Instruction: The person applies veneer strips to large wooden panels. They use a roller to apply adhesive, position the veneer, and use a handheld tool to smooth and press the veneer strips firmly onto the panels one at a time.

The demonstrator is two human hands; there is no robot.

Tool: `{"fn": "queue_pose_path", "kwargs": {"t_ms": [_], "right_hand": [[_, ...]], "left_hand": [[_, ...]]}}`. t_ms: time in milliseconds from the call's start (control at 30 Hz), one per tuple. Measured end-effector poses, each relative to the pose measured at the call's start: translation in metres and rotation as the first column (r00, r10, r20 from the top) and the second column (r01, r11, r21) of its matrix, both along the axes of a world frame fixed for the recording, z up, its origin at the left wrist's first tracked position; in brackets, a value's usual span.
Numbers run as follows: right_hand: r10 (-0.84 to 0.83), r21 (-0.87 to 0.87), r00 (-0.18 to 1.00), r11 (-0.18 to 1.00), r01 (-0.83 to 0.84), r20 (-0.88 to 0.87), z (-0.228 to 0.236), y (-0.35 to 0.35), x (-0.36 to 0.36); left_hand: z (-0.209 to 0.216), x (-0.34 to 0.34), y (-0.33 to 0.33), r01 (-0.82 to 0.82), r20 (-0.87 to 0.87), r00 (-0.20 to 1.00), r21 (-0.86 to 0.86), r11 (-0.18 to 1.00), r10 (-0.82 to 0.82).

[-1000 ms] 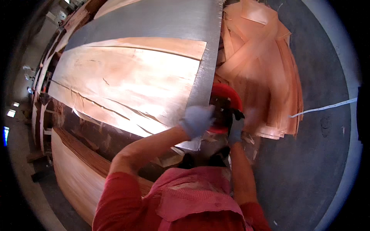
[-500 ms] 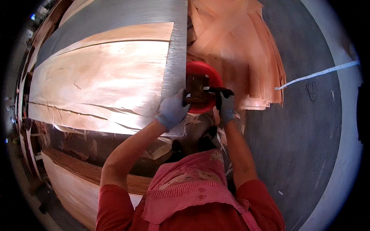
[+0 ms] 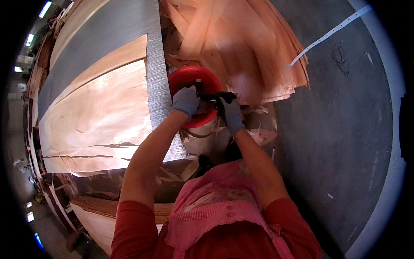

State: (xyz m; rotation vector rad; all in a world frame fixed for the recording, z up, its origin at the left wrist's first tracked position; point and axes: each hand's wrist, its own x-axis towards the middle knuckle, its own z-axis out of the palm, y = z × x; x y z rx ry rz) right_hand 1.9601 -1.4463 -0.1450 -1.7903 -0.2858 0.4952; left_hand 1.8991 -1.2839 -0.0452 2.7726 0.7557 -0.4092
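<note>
A red round basin [image 3: 214, 82] is just beyond the tabletop's right edge, with dark things inside that I cannot make out. My left hand [image 3: 186, 101], in a pale glove, is over the basin's left side, its fingers curled and partly hidden. My right hand [image 3: 232, 111], in a pale glove with a dark palm, is at the basin's right rim, fingers bent toward the left hand. A dark, narrow shape spans the gap between both hands. Shadow hides exactly what they grip.
A pale veneer sheet [image 3: 99, 116] with splits lies on the grey tabletop [image 3: 156, 86] to the left. Reddish veneer strips [image 3: 241, 47] are piled beyond the basin. A white perforated strip [image 3: 327, 34] extends over the dark surface [image 3: 340, 129] at right. Scraps litter the floor.
The view has turned and shifted, so the basin and table appear farther left. My left hand has moved from the basin's left rim to over its inside. My right hand remains at the right rim.
</note>
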Motion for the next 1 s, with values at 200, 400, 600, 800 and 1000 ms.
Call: {"fn": "queue_pose_path", "kwargs": {"t_ms": [200, 400, 600, 800, 1000], "right_hand": [[0.052, -0.010, 0.998, 0.999, -0.052, -0.040, 0.006, 0.003, -0.004], [-0.007, -0.123, 0.997, 0.992, -0.001, -0.070, -0.027, 0.011, 0.008], [0.166, -0.093, 0.982, 0.983, -0.157, 0.095, -0.041, -0.004, 0.030], [0.263, -0.046, 0.918, 0.964, -0.261, 0.295, -0.012, 0.011, 0.042], [0.347, 0.130, 0.859, 0.898, -0.420, 0.377, 0.065, 0.019, 0.003]], "left_hand": [[0.007, -0.005, -0.001, 0.091, -0.065, 0.994, 0.100, 0.991, -0.085], [0.052, -0.063, 0.006, 0.081, 0.107, 0.990, 0.081, 0.993, -0.089], [0.111, -0.216, -0.008, -0.154, 0.373, 0.908, -0.132, 0.979, 0.193], [0.125, -0.466, -0.004, -0.650, -0.069, 0.732, 0.229, 0.725, 0.678], [0.106, -0.559, -0.041, -0.885, -0.179, 0.419, -0.298, 0.357, 0.890]]}}
